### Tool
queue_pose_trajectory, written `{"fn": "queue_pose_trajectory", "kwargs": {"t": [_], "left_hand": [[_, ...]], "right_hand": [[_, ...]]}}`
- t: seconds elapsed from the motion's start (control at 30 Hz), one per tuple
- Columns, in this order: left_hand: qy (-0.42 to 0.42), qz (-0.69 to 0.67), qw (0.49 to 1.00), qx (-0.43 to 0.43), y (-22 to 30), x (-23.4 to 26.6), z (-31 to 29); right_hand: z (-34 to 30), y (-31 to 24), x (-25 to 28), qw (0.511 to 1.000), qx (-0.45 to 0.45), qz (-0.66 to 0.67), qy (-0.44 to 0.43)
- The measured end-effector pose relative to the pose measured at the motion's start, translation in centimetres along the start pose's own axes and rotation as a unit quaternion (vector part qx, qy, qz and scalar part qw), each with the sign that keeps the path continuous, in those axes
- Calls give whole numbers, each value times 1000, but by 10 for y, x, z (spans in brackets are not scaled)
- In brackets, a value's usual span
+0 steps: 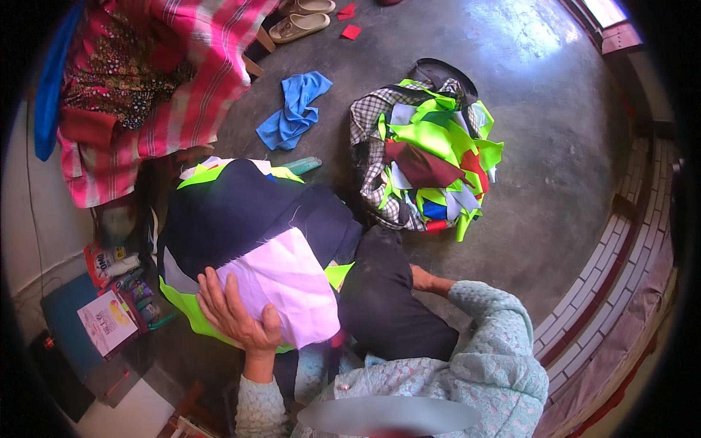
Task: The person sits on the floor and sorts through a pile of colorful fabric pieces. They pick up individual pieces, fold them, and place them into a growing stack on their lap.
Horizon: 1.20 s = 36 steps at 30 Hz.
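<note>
A pale pink cloth piece (288,281) with frayed edges lies over a pile of fabric. My left hand (241,314) rests on its left edge, fingers stretched out and nearly flat. Beneath and beyond it is a large dark navy cloth (226,201). Neon yellow-green cloth (186,306) and a grey strip show along the pile's left side. At the far side of my bent leg in black trousers (391,299) is my right hand (432,282). Its fingers are hidden behind the knee.
A checked cloth sack (374,117) full of colourful scraps stands ahead on the grey floor. Left of it lies a blue cloth (293,111). Pink plaid fabric (226,55) hangs at the upper left, near shoes (299,28). Packages and a box (109,321) sit at left.
</note>
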<state>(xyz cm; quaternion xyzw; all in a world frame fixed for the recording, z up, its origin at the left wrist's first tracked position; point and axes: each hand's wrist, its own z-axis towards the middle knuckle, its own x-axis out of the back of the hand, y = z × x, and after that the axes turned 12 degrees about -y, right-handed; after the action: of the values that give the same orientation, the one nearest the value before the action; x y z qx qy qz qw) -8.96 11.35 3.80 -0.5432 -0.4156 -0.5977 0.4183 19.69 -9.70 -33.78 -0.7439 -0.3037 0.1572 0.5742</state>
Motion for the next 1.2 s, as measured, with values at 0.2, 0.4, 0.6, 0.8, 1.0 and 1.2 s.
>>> {"fn": "queue_pose_trajectory", "kwargs": {"t": [0.2,0.4,0.6,0.8,1.0,1.2], "left_hand": [[-6,13,1000,0,-2,0,-2],[-11,17,1000,0,-3,-2,-4],[-20,7,1000,2,-2,-1,-4],[-17,-2,1000,11,-1,-2,-3],[-24,1,1000,10,-3,-2,-4],[-31,-3,999,13,-3,-2,-4]], "right_hand": [[-37,-87,136,989,-98,89,67],[9,-125,237,963,-65,142,221],[54,-58,279,857,-234,-155,433],[64,-23,317,801,-342,-280,404],[85,-8,311,798,-435,-172,380],[95,11,304,800,-402,-181,407]]}}
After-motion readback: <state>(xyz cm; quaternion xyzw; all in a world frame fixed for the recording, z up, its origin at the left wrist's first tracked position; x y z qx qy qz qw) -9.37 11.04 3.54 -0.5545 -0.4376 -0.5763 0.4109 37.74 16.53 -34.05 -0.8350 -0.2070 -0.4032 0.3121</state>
